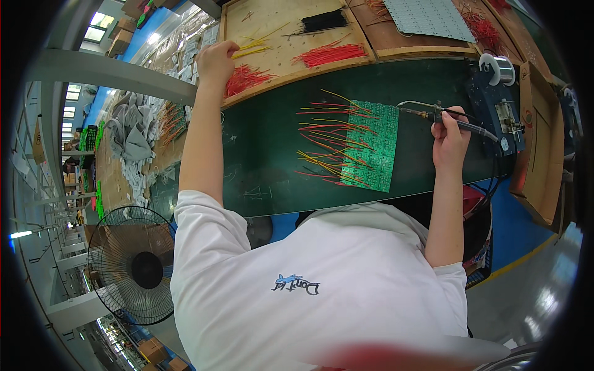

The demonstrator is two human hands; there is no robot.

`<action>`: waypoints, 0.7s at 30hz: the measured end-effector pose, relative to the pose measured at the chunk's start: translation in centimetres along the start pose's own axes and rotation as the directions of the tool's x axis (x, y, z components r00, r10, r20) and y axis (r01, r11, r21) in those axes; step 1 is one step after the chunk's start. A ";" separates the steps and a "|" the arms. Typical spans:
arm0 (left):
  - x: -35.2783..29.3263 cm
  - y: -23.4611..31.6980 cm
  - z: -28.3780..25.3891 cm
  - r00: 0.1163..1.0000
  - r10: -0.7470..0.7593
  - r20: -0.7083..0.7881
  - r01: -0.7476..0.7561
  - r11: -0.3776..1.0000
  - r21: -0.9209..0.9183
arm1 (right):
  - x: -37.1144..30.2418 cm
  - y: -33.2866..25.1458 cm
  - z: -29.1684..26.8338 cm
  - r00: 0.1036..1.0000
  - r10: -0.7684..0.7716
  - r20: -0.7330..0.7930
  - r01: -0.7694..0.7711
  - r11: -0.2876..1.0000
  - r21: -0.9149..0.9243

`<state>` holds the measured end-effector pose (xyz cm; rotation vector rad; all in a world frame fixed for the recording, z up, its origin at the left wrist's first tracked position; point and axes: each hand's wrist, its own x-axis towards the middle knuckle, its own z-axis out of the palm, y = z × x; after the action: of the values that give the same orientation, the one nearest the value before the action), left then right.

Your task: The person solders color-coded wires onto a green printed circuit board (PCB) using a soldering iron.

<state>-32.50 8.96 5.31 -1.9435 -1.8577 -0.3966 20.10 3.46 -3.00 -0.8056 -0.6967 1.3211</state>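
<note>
My left hand reaches into a shallow wooden tray. Its fingers are closed together by the ends of the yellow wires; whether a wire is between them is hidden. In my right hand is a soldering iron with a solder feed tube, its tip close to the upper right edge of a green circuit board panel. Red and yellow wires stick out leftward from the panel, lying over its left part. The panel rests on the dark green work surface.
Red wires and black wires lie in the tray. At the right stand a solder spool on a blue feeder and an open cardboard box. A white board panel is at the back; a fan stands left.
</note>
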 end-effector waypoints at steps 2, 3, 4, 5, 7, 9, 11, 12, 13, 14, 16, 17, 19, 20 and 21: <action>0.9 -0.1 2.3 0.995 -0.081 0.065 0.079 0.996 0.029 | 0.0 0.0 -0.3 1.000 -0.011 0.022 0.012 0.999 -0.049; 1.3 -0.5 3.1 0.994 -0.076 0.076 0.074 0.997 0.020 | 0.1 0.1 -0.3 1.000 -0.007 0.010 0.007 0.998 -0.056; 1.6 -1.1 4.0 0.977 -0.131 0.168 0.130 0.991 0.016 | 0.3 0.2 -0.3 1.000 -0.020 0.019 0.021 0.999 -0.043; 1.3 -2.2 4.8 0.946 -0.190 0.263 0.190 0.981 0.025 | 0.3 0.5 -0.2 0.999 -0.026 0.031 0.027 0.999 -0.029; 1.3 -3.5 5.8 0.929 -0.221 0.298 0.222 0.974 0.030 | 0.3 0.6 0.0 0.999 -0.015 0.035 0.017 0.999 -0.044; 2.5 -2.7 5.2 0.921 -0.201 0.335 0.209 0.978 0.012 | 0.4 0.1 -0.2 0.999 -0.038 0.031 0.039 0.998 -0.044; 3.0 -2.6 5.0 0.937 -0.175 0.303 0.176 0.984 0.025 | 0.5 0.2 0.2 0.998 -0.022 0.053 0.025 0.998 -0.058; 3.1 -2.5 5.1 0.952 -0.163 0.260 0.155 0.987 0.049 | 0.4 0.2 0.2 0.999 -0.024 0.036 0.026 0.998 -0.064; 3.2 -2.6 5.3 0.952 -0.154 0.265 0.149 0.988 0.040 | 0.5 0.2 0.2 0.999 -0.024 0.046 0.027 0.997 -0.072; 3.3 -2.6 5.5 0.956 -0.132 0.260 0.128 0.991 0.032 | 0.5 0.3 0.1 0.998 -0.024 0.055 0.029 0.996 -0.079; 3.6 -2.9 5.8 0.961 -0.101 0.259 0.100 0.995 0.018 | 0.6 0.4 0.0 0.999 -0.021 0.047 0.024 0.997 -0.078; 3.8 -3.0 5.9 0.948 -0.104 0.300 0.109 0.994 0.002 | 0.6 0.5 0.0 0.999 -0.015 0.049 0.018 0.997 -0.073; 4.1 -2.8 6.3 0.934 -0.095 0.345 0.108 0.994 -0.019 | 0.6 0.4 0.0 0.999 -0.024 0.049 0.027 0.997 -0.077; 4.3 -2.5 6.5 0.929 -0.123 0.350 0.125 0.992 0.017 | 0.6 0.3 0.0 0.998 -0.031 0.058 0.036 0.996 -0.080; 4.5 -2.2 6.6 0.923 -0.152 0.354 0.142 0.988 0.054 | 0.7 0.4 0.1 0.998 -0.033 0.047 0.037 0.996 -0.080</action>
<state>-34.89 16.11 1.94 -1.9652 -2.2310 -0.0593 19.92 4.15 -3.29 -0.8270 -0.8016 1.2894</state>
